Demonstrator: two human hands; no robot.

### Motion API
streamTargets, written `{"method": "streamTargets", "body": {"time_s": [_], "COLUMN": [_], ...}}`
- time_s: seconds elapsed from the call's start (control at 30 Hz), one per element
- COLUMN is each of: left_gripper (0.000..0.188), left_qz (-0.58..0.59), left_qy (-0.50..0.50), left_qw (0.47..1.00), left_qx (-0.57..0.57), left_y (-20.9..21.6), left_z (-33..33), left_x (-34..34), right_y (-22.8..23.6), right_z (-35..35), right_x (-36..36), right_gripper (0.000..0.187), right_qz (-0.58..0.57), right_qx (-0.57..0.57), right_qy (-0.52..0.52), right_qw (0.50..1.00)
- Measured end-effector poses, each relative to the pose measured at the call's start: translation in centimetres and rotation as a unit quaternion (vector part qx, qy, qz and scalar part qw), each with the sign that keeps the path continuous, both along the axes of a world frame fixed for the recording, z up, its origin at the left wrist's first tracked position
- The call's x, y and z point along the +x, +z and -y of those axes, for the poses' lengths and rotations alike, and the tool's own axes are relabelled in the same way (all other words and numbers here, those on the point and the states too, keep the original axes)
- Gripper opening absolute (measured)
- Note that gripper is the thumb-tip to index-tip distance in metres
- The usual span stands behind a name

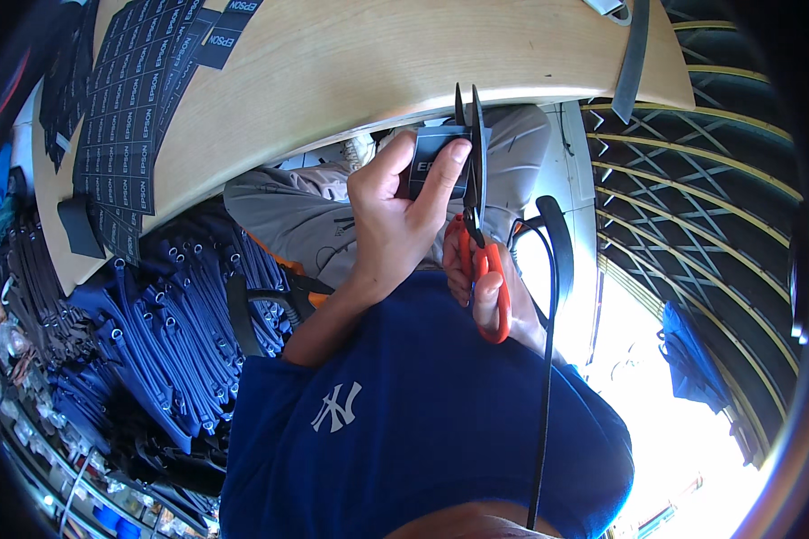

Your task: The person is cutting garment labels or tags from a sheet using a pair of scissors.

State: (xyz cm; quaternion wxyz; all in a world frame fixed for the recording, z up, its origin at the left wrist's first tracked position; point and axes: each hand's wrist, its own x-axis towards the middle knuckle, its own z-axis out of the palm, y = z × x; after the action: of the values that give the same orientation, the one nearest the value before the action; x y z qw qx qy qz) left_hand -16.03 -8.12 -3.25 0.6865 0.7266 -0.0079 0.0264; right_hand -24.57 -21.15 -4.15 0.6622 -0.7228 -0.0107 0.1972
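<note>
Between the thumb and fingers of my left hand (395, 202) is a small stack of dark label pieces (430, 151) with pale lettering. My right hand (490, 287) grips scissors (496, 310) by their orange handles, thumb through one loop. The long dark blades point away from me and stand slightly apart. They run along the right edge of the labels, close to my left thumb tip. Whether the blades touch the labels I cannot tell. Both hands are above my lap, just short of the table edge.
Sheets of dark printed labels (121, 126) lie on the left of the wooden table (377, 54). A dark strip (634, 63) hangs over its right edge. Bundles of blue straps with metal rings (175, 314) are at my left. A folding metal gate (692, 180) stands right. Chair armrests flank me.
</note>
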Motion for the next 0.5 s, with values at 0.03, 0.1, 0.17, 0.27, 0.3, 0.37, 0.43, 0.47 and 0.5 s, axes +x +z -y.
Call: {"method": "streamTargets", "body": {"time_s": [0.03,0.1,0.17,0.27,0.3,0.37,0.43,0.47,0.5], "left_gripper": [0.027,0.024,0.022,0.02,0.019,0.018,0.016,0.015,0.014], "left_qz": [0.0,-0.011,-0.005,-0.002,-0.004,-0.006,-0.006,-0.024,-0.041], "left_qy": [0.001,0.001,0.0,-0.005,-0.009,-0.007,-0.004,-0.018,-0.032], "left_qw": [1.0,1.0,1.0,1.0,1.0,0.999,0.998,0.997,0.995], "left_qx": [0.001,-0.011,-0.013,-0.014,-0.014,-0.037,-0.06,-0.072,-0.084], "left_y": [0.2,0.5,0.3,0.5,0.6,0.2,0.2,0.5,0.8], "left_z": [0.0,0.2,0.3,0.3,0.3,0.2,0.0,-0.1,-0.2], "left_x": [0.0,0.0,-0.1,-0.1,-0.1,-0.1,0.0,0.1,0.1], "right_y": [-0.1,-0.1,-0.1,0.9,0.9,1.0,0.9,0.9,-0.1], "right_z": [0.0,-0.1,-0.2,-0.4,-0.5,-0.5,-0.5,-0.3,0.3], "right_x": [0.0,0.0,-0.1,0.4,0.5,0.5,0.7,0.7,0.3], "right_gripper": [0.087,0.086,0.082,0.082,0.082,0.081,0.082,0.082,0.075], "right_qz": [-0.005,-0.009,-0.042,-0.128,-0.127,-0.138,-0.135,-0.134,-0.091], "right_qx": [0.001,0.0,0.024,0.026,0.027,0.036,0.056,0.074,0.117], "right_qy": [-0.002,-0.005,-0.024,-0.02,-0.019,-0.051,-0.062,-0.078,-0.086], "right_qw": [1.0,1.0,0.999,0.991,0.991,0.988,0.987,0.985,0.985]}}
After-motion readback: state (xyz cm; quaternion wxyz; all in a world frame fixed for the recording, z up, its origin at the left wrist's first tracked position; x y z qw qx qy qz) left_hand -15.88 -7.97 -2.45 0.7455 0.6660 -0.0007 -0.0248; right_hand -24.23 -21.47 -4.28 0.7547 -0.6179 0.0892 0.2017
